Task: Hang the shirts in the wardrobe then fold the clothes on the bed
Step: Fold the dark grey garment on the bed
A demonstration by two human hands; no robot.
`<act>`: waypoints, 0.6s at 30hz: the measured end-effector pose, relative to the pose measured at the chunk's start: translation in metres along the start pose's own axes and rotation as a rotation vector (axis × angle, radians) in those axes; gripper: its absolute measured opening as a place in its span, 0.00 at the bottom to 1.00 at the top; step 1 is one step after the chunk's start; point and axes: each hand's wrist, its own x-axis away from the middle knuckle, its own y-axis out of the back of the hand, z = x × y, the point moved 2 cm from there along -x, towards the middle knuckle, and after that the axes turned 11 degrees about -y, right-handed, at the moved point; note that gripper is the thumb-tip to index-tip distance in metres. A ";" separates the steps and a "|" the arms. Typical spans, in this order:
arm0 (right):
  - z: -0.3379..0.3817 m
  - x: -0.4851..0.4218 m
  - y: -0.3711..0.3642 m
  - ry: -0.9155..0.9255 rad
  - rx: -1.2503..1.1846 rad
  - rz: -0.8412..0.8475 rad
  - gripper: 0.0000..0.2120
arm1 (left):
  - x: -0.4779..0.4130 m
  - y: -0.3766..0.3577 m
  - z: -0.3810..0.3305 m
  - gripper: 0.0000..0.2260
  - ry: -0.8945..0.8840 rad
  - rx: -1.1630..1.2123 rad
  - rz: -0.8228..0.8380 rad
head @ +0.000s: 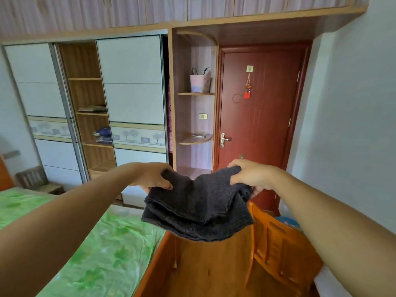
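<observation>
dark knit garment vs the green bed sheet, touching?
Apart. The head view shows the dark knit garment held up in the air by the left hand and right hand, its lower edge hanging clear of the green bed sheet.

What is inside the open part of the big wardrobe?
The wardrobe's open section shows wooden shelves. One holds a flat folded item, and a lower one holds a blue bundle. The white sliding doors hide everything else.

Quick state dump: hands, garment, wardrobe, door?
Left hand: gripping the garment's left edge.
Right hand: gripping its right edge.
Dark garment: folded, held in the air past the bed's corner.
Wardrobe: slid partly open, shelves showing.
Door: shut.
Bed: green sheet showing.
</observation>
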 end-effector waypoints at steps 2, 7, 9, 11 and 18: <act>0.010 -0.049 0.004 0.024 0.002 0.017 0.23 | -0.032 0.010 0.017 0.20 0.030 0.000 -0.028; 0.044 -0.170 0.009 0.078 0.041 0.065 0.21 | -0.111 0.036 0.065 0.21 0.087 -0.028 -0.068; 0.067 -0.229 0.013 0.096 0.043 0.080 0.19 | -0.154 0.057 0.089 0.22 0.100 -0.035 -0.091; 0.092 -0.287 0.019 0.105 0.045 0.101 0.19 | -0.197 0.082 0.112 0.22 0.121 -0.017 -0.102; 0.164 -0.463 0.041 0.153 0.021 0.160 0.19 | -0.338 0.163 0.182 0.22 0.188 -0.005 -0.098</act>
